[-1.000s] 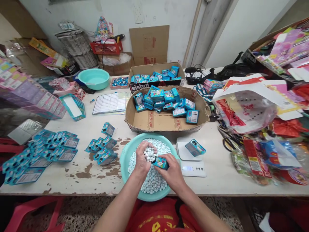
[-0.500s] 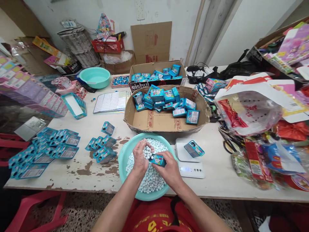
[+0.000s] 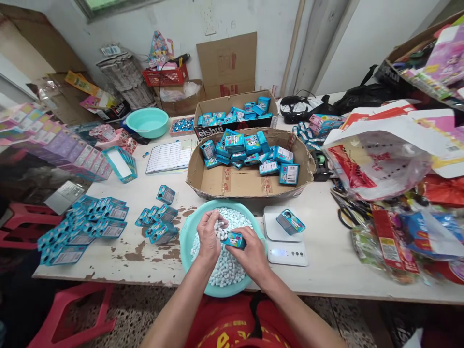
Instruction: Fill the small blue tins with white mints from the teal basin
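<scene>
My left hand is cupped around a small heap of white candies, held against the open end of a little blue candy box. That box lies tilted in my right hand, whose fingers wrap round it. Both hands are above a mint-green basin filled with the same pale candies. Beside the basin, to the right, stands a white kitchen scale with a lit display; another blue box lies on its plate.
Blue boxes stand in groups on the left, a small cluster and a larger one. Behind the basin, a cardboard tray holds several filled-looking boxes. Scissors and plastic bags lie at the right.
The head view has shifted slightly. The heap of candies in my left hand looks a little smaller, and its fingers are drawn closer together. The right hand keeps the box in place.
</scene>
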Demonstrator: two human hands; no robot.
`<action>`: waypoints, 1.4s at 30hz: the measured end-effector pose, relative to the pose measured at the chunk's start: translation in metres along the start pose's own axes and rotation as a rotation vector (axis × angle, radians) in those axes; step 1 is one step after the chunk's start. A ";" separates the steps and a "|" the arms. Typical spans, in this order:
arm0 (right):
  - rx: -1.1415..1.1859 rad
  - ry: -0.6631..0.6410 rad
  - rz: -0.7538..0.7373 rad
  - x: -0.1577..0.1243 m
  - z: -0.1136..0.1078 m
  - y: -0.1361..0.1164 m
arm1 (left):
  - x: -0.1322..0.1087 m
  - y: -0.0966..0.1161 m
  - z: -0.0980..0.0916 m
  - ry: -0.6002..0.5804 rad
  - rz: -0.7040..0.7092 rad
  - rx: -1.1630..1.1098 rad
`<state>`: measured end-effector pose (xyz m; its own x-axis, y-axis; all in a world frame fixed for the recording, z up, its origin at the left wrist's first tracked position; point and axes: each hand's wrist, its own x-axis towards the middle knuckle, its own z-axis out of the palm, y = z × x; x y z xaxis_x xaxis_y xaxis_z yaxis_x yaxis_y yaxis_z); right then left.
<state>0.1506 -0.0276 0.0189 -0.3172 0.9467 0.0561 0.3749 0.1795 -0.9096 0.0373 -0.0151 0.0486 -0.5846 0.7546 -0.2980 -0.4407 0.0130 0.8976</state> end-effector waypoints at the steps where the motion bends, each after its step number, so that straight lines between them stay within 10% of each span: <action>1: -0.002 0.014 -0.003 0.000 0.001 -0.001 | 0.001 0.000 0.000 -0.006 0.006 0.005; 31: 0.055 0.280 0.134 -0.030 0.023 -0.021 | 0.018 -0.001 -0.029 -0.402 -0.040 0.087; 37: 0.178 0.212 0.057 -0.054 0.004 -0.015 | 0.083 -0.047 -0.039 -0.482 0.269 0.747; 42: 0.206 0.188 0.111 -0.061 0.007 -0.013 | 0.077 -0.092 -0.042 -0.659 0.299 1.089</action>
<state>0.1588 -0.0897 0.0243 -0.1097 0.9939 0.0096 0.2077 0.0324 -0.9777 0.0045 0.0137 -0.0708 0.0148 0.9942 -0.1068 0.6027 0.0763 0.7943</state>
